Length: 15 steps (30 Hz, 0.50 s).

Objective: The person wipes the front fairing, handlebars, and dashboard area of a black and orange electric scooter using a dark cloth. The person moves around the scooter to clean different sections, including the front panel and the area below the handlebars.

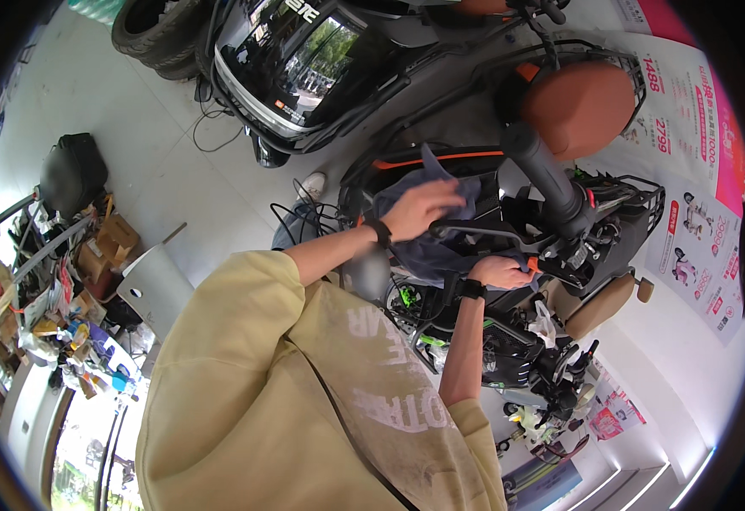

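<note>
In front of me stands a black electric scooter [645, 228] with an orange trim line. A dark blue-grey cloth [424, 260] lies bunched over it. My left hand [424, 209] is over the upper part of the cloth, fingers stretched out and slightly blurred, beside the black lever [475, 228]. Lower right, my right hand [500, 272] is closed at the cloth's edge, by a small orange piece [532, 266]. Whether it grips that piece or the cloth, I cannot tell. A thick black handlebar grip [538, 175] rises beyond both hands.
A brown seat [577, 106] is at the upper right, a tan seat [598, 311] at the right. Another black vehicle [304, 68] and stacked tyres [164, 60] stand far off. Cluttered boxes [108, 243] fill the left. A foot in a pale shoe [311, 184] shows beyond my left arm.
</note>
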{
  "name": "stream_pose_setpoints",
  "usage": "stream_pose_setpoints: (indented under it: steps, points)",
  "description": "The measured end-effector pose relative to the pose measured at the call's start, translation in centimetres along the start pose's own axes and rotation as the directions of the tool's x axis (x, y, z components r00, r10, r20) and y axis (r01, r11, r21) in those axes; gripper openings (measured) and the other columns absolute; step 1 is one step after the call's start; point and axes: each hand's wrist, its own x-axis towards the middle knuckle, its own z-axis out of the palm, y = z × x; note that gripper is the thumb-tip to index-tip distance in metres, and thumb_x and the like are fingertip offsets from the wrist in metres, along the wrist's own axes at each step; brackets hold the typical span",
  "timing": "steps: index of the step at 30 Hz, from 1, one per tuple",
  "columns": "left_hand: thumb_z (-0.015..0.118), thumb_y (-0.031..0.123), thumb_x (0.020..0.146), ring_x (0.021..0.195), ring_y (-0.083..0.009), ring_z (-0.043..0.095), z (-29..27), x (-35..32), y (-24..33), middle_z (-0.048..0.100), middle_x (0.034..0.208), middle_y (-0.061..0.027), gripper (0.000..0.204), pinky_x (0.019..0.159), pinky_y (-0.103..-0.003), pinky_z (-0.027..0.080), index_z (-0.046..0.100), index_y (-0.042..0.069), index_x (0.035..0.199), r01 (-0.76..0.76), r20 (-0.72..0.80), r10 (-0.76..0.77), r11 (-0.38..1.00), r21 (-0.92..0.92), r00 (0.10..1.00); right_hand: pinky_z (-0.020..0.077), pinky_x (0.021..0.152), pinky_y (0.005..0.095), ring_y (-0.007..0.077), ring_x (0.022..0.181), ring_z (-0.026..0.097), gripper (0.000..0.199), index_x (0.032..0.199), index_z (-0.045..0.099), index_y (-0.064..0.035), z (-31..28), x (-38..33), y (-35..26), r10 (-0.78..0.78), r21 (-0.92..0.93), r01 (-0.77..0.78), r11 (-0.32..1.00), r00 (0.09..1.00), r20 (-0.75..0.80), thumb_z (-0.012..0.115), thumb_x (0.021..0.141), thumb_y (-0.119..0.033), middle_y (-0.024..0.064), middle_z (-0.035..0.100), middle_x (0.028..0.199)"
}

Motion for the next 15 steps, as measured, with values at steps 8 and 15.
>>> stream_pose_setpoints:
  steps: [8, 15]
  points:
    - [0.057, 0.027, 0.104, 0.115, -0.0361, 0.069, -7.2, 7.5, -4.7, 0.072, 0.121, -0.0209, 0.036, 0.095, -0.039, 0.054, 0.065, 0.008, 0.135, 0.488, -0.425, -0.452, 0.873, -0.028, 0.784, 0.0393, 0.099, 0.0555, 0.0478, 0.117, 0.052, 0.042, 0.130, 0.052, 0.0084, 0.2, 0.2, 0.5, -0.005, -0.065, 0.006, 0.998, 1.000, 0.025, 0.043, 0.101, -0.021, 0.0304, 0.057, 0.125]
    - [0.040, 0.058, 0.106, 0.137, -0.0419, 0.051, -4.1, 8.2, -10.2, 0.058, 0.147, -0.0205, 0.064, 0.115, -0.043, 0.040, 0.053, 0.014, 0.151, 0.717, -0.013, -0.729, 0.670, 0.191, 0.685, 0.0393, 0.097, 0.0533, 0.0442, 0.114, 0.053, 0.036, 0.124, 0.053, 0.0057, 0.2, 0.2, 0.5, 0.036, -0.030, -0.036, 0.999, 0.999, 0.015, 0.045, 0.106, -0.024, 0.0262, 0.058, 0.122]
